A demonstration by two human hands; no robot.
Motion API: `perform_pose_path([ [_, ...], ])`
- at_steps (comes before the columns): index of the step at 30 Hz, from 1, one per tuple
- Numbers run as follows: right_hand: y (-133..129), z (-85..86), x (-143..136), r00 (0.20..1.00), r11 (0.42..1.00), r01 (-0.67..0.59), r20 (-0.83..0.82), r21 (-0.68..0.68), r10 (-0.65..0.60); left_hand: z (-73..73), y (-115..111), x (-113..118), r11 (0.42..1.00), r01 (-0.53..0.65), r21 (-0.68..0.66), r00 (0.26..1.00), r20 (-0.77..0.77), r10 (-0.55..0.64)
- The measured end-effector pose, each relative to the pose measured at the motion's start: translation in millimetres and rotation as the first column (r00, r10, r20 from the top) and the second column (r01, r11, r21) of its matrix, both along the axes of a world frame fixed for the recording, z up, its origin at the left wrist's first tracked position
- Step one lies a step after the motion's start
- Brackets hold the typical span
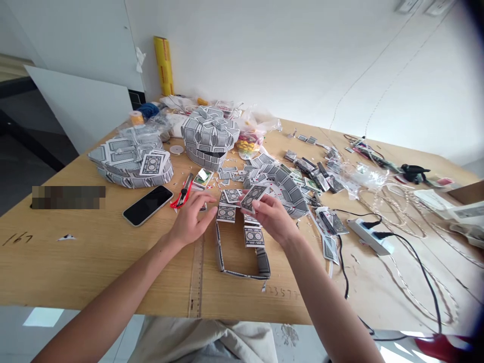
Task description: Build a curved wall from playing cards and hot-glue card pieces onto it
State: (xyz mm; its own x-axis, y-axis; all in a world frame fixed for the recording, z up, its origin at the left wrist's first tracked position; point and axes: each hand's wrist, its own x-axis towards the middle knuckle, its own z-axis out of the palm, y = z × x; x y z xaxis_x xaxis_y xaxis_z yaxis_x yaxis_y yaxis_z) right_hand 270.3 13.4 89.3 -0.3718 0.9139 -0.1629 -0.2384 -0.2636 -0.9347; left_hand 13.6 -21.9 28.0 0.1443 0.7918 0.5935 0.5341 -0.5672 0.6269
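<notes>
My right hand [275, 218] pinches a grey-backed playing card [252, 198], held tilted above the far right corner of a low frame folded from playing cards [263, 263]. More patterned cards [226, 214] sit along the far end and upper sides of this frame; the near part is an open loop with wooden table showing inside. Just left of the frame, my left hand [193, 216] hovers over or rests on the table, fingers apart. A small card piece lies partly hidden under its fingertips. A clear ruler [196, 282] lies below that hand.
Left of my hands are a phone [148, 205], a red utility knife [184, 191] and a card-woven box [130, 159]. Behind stands a lidded card basket [210, 136]. A card tray [291, 191], loose cards, a power strip [368, 237], cables and rope lie to the right.
</notes>
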Motion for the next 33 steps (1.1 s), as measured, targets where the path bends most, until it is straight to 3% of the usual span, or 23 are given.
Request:
perform_pose_path([
  [3,18.4,-12.5,15.0,0.986,0.986,0.158,-0.061,0.057,-0.155,0.1,13.3,3.0,0.997,-0.077,-0.027,0.991,-0.108,0.074],
  [6,32.1,-17.7,20.5,0.966,0.966,0.244,-0.108,0.091,-0.234,10.1,32.3,9.7,0.992,-0.051,-0.111,0.961,-0.276,0.018],
  [10,45.7,0.7,13.2,0.963,0.949,0.261,-0.115,0.179,-0.244,32.9,62.8,18.7,0.974,0.036,-0.225,0.859,-0.49,-0.145],
  [13,53.2,22.1,4.2,0.962,0.918,0.27,-0.117,0.291,-0.246,47.3,79.5,22.4,0.964,0.042,-0.264,0.804,-0.564,-0.19],
  [16,57.8,33.0,-3.2,0.964,0.89,0.266,-0.092,0.371,-0.25,54.5,86.8,24.0,0.975,0.026,-0.222,0.801,-0.578,-0.153],
  [21,61.9,28.1,-10.1,0.969,0.881,0.238,-0.033,0.408,-0.246,52.7,90.1,25.9,0.99,0.03,-0.136,0.875,-0.476,-0.092],
  [27,65.7,24.7,-11.3,0.969,0.898,0.213,0.035,0.385,-0.244,47.8,93.2,25.2,0.986,0.078,-0.146,0.958,-0.264,-0.115],
  [30,68.0,19.0,-10.6,0.963,0.903,0.199,0.094,0.381,-0.252,46.7,92.8,24.2,0.98,0.038,-0.194,0.961,-0.26,-0.089],
  [33,70.3,10.0,-8.9,0.945,0.928,0.106,0.254,0.358,-0.206,46.1,92.6,23.2,0.967,0.002,-0.256,0.947,-0.311,-0.085],
])
